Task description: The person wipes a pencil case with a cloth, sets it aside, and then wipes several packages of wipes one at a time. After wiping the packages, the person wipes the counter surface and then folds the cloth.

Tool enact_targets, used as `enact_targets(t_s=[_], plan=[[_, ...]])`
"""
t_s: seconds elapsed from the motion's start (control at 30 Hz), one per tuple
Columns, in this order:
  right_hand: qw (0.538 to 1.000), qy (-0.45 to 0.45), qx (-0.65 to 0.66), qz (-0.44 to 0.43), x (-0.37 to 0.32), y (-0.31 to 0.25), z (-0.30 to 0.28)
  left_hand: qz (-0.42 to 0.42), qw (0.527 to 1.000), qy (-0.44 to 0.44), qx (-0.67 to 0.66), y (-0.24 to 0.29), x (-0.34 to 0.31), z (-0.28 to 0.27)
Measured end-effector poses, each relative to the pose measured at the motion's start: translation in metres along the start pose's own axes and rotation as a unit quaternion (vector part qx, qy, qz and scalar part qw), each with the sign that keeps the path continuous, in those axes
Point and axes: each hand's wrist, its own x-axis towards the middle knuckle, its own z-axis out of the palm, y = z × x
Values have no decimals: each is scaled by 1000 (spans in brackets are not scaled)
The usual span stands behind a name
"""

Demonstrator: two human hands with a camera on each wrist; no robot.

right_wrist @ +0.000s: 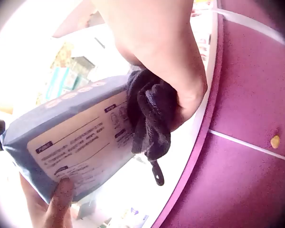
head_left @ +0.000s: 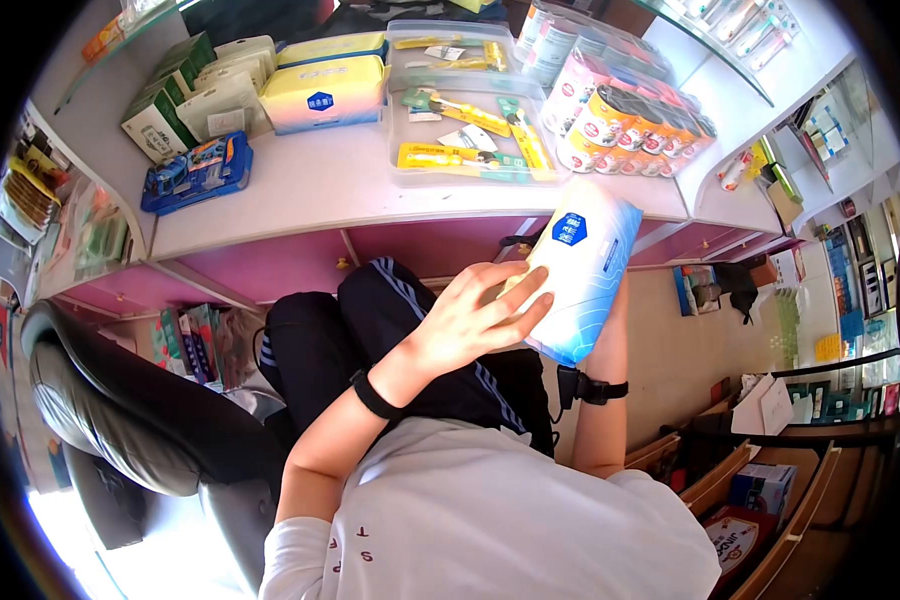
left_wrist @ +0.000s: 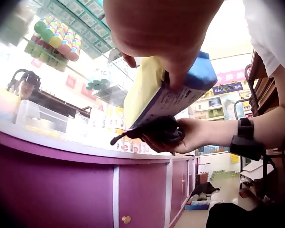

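A yellow-and-blue soft tissue pack (head_left: 582,262) is held tilted in front of the counter's edge. My left hand (head_left: 480,312) grips it by one end, fingers over the printed front and the thumb (right_wrist: 62,197) on the back. Behind the pack in the head view, my right hand is mostly hidden. The right wrist view shows that right hand (right_wrist: 173,71) clutching a bunched dark cloth (right_wrist: 152,111) against the pack's text-covered back. A small loop hangs from the cloth. From below, the left wrist view shows the cloth under the pack, in my right hand (left_wrist: 192,135).
Two similar packs (head_left: 322,95) stand on the white counter (head_left: 300,185), beside a blue packet (head_left: 198,172) and clear trays (head_left: 400,165) of toothbrushes. Wrapped cans (head_left: 630,130) stand farther right. Pink cabinet doors (head_left: 410,245) run beneath; a black chair (head_left: 110,400) is at left.
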Motion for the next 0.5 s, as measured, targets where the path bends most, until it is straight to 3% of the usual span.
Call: enact_targets(t_s=[0.17,0.23,0.3,0.37,0.47,0.5], plan=[[998,61,24,4,8,4,14,-28,999,22,25,2,1,1],[999,-13,24,23,3,15,24,-27,997,45,55,5,2,6],[1000,-4,3,14,0,29,39,-38,996,52,68,8,5,9],[994,-106,35,-12,-6,37,43,-49,994,58,81,9,6,7],[991,-129,34,-23,-3,36,44,-50,998,9,32,10,10,-6],[991,-130,34,-23,0,36,41,-104,992,-15,-63,17,18,-16]])
